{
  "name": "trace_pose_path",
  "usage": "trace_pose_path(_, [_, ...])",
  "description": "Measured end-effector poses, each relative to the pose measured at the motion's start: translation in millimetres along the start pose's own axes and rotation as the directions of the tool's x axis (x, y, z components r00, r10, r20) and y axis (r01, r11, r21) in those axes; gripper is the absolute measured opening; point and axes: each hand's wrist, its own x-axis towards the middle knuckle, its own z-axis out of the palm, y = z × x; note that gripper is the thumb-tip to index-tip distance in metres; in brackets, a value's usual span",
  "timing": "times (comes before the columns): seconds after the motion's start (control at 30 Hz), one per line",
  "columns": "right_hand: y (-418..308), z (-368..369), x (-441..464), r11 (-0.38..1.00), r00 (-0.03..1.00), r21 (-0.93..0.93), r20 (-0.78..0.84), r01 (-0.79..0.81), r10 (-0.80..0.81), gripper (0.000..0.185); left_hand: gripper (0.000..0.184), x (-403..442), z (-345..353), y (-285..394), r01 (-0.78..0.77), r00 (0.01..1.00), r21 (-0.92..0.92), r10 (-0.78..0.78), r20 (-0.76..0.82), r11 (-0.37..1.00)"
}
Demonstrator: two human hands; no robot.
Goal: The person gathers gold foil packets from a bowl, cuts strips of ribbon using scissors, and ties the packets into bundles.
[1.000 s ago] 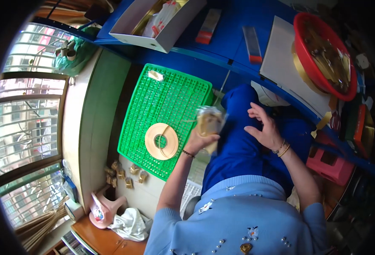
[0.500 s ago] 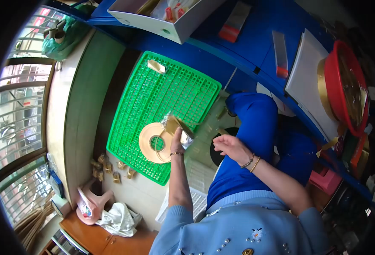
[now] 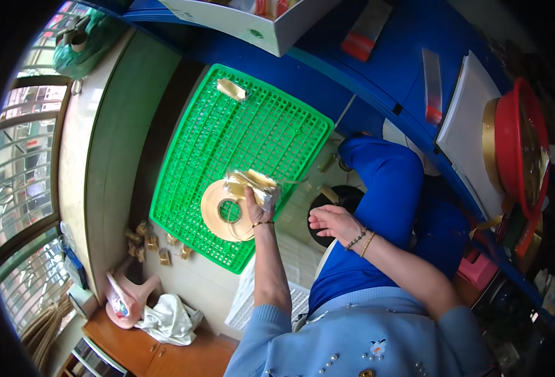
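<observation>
The left hand (image 3: 257,212) grips a bundle of gold strips (image 3: 262,185) in crinkled clear wrap, thumb pressed along the near face, the bundle's upper part standing clear of the hand. From where I stand it is above the near right part of the green plastic crate (image 3: 271,132), a broad mesh surface; whether it touches the mesh, I cannot tell. The right hand (image 3: 334,221) is off the crate's right edge, by a black round object (image 3: 346,196), its fingers loosely bent. I see nothing in it, but the palm is hidden, so I cannot say whether it is empty.

On the crate, just left of the bundle, a roll of tan tape (image 3: 213,217) lies flat, a loose strand crossing its hub. A small wrapped gold packet (image 3: 231,89) lies at the crate's far end. On the floor left of the crate's near end are several small gold bundles (image 3: 164,256).

The wrap looks slick and the strips unevenly stacked, so a slack thumb could let some slide out, over the crate's right edge and down to the floor. The hand is so close to the roll that a sideways knock could shift it, and the loose strand could snag on a finger or the bracelet (image 3: 263,222).
</observation>
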Motion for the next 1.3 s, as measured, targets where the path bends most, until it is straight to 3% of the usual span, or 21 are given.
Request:
trace_pose_path(0.13, [7, 14, 60, 0.996, 0.954, 0.041, -0.288, -0.076, 0.085, 0.066, 0.054, -32, 13, 0, 0.129, 0.987, 0.089, -0.136, 0.083, 0.988])
trace_pose_path(0.23, [45, -1, 168, 0.976, 0.838, -0.130, -0.541, -0.173, 0.077, 0.078, 0.065, -67, 15, -5, 0.131, 0.985, 0.226, -0.153, 0.080, 0.965])
trace_pose_path(0.3, [44, -10, 191, 0.954, 0.821, -0.151, -0.555, -0.259, 0.135, 0.078, 0.069, -88, 20, -6, 0.142, 0.984, 0.256, -0.164, 0.066, 0.956])
trace_pose_path(0.4, [44, -21, 215, 0.969, 0.890, -0.085, -0.420, -0.232, 0.176, 0.083, 0.072, -115, 11, -9, 0.172, 0.982, 0.270, -0.188, 0.034, 0.947])
trace_pose_path(0.43, [43, -25, 223, 0.977, 0.914, -0.045, -0.365, -0.207, 0.176, 0.085, 0.074, -124, 16, -11, 0.191, 0.982, 0.262, -0.181, -0.062, 0.946])
trace_pose_path(0.53, [13, -12, 219, 0.943, 0.929, 0.265, -0.254, -0.199, 0.268, 0.094, 0.076, -135, 7, -15, 0.274, 0.960, 0.214, -0.252, -0.122, 0.938])
trace_pose_path(0.57, [22, -21, 232, 0.921, 0.956, 0.337, -0.142, -0.196, 0.255, 0.095, 0.076, -133, 9, -17, 0.278, 0.959, 0.234, -0.257, -0.117, 0.932])
trace_pose_path(0.67, [17, -19, 225, 0.986, 0.871, 0.110, -0.464, -0.123, 0.160, 0.083, 0.078, -121, 23, -17, 0.266, 0.964, 0.299, -0.258, -0.068, 0.916])
trace_pose_path(0.8, [21, -23, 225, 0.999, 0.831, -0.052, -0.556, -0.007, -0.024, 0.055, 0.081, -97, 57, -12, 0.197, 0.974, 0.382, -0.224, 0.027, 0.903])
trace_pose_path(0.9, [53, -39, 249, 0.986, 0.809, -0.056, -0.564, 0.160, -0.163, 0.027, 0.085, -86, 70, -2, 0.135, 0.976, 0.411, -0.192, 0.101, 0.902])
trace_pose_path(0.97, [7, -32, 184, 0.998, 0.900, -0.054, -0.435, -0.014, -0.011, 0.039, 0.086, -90, 76, 6, 0.093, 0.979, 0.409, -0.158, 0.130, 0.908])
trace_pose_path(1.0, [-7, -27, 170, 0.992, 0.891, -0.100, -0.453, -0.075, 0.022, 0.045, 0.086, -93, 79, 9, 0.083, 0.980, 0.402, -0.148, 0.133, 0.912])
trace_pose_path(1.03, [0, -30, 178, 0.984, 0.921, 0.012, -0.350, -0.177, 0.170, 0.062, 0.086, -98, 80, 11, 0.075, 0.982, 0.391, -0.136, 0.132, 0.917])
trace_pose_path(1.13, [13, -15, 192, 0.934, 0.916, 0.275, -0.265, -0.227, 0.300, 0.070, 0.088, -118, 68, 17, 0.099, 0.986, 0.328, -0.137, 0.093, 0.940])
trace_pose_path(1.23, [23, -10, 211, 0.908, 0.965, 0.389, -0.138, -0.154, 0.223, 0.070, 0.089, -128, 56, 15, 0.152, 0.983, 0.242, -0.171, 0.061, 0.958])
trace_pose_path(1.3, [30, -8, 217, 0.943, 0.963, 0.318, -0.207, -0.101, 0.172, 0.069, 0.089, -126, 59, 10, 0.153, 0.984, 0.245, -0.171, 0.053, 0.957])
